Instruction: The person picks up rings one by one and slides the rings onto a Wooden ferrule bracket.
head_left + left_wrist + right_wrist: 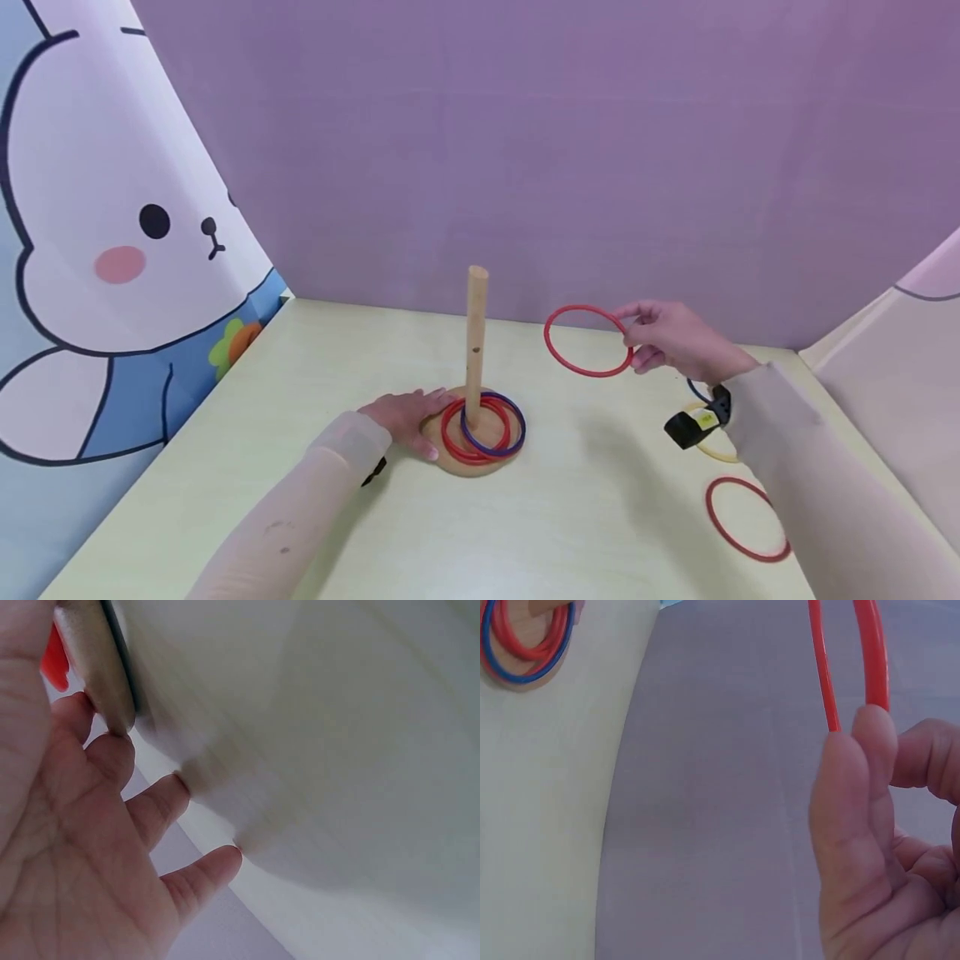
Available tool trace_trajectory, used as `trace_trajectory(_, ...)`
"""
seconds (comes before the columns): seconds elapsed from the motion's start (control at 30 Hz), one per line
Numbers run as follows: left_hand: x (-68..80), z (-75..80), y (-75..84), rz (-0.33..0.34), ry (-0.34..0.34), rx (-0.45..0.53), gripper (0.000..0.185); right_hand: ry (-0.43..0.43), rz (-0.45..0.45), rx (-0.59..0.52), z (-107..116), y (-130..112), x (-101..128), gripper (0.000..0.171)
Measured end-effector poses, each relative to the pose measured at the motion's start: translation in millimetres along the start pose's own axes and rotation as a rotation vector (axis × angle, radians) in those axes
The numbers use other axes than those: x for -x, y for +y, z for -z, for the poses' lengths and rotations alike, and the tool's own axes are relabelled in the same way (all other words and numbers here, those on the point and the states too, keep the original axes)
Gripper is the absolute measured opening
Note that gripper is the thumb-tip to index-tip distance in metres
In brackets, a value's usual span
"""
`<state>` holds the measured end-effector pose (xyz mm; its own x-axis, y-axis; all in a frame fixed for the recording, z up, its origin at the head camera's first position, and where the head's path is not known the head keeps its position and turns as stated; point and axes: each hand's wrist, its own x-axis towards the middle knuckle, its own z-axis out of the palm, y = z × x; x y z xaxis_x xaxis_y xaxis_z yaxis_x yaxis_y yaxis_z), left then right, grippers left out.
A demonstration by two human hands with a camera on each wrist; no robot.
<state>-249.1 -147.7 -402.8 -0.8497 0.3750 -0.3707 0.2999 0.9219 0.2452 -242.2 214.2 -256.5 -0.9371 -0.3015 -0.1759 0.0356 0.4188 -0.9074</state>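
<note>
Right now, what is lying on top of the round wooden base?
On the wooden base, red rings and one blue ring lie around the upright peg. The left hand rests on the base's left edge, covering that part.

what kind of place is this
Probably a staged tabletop play corner rather than a lived-in room: a pale table boxed in by a plain purple backdrop, a cartoon bunny banner on the left, and a wooden ring-toss peg with rings.
</note>
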Motion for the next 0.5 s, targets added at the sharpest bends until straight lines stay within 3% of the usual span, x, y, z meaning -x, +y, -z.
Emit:
trace_trajectory(0.33, 0.0, -1.3, -1.3, 0.003, -0.011, -0.017, 0.097, 0.036, 0.088, -0.135, -8.7, -20.2, 10.2, 0.041)
trace_trajectory(0.5, 0.4, -2.9, -2.9, -0.009, -0.016, -0.047, 0.097, 0.055, 0.142, -0.266, -18.1, -30.8, 14.1, 0.040)
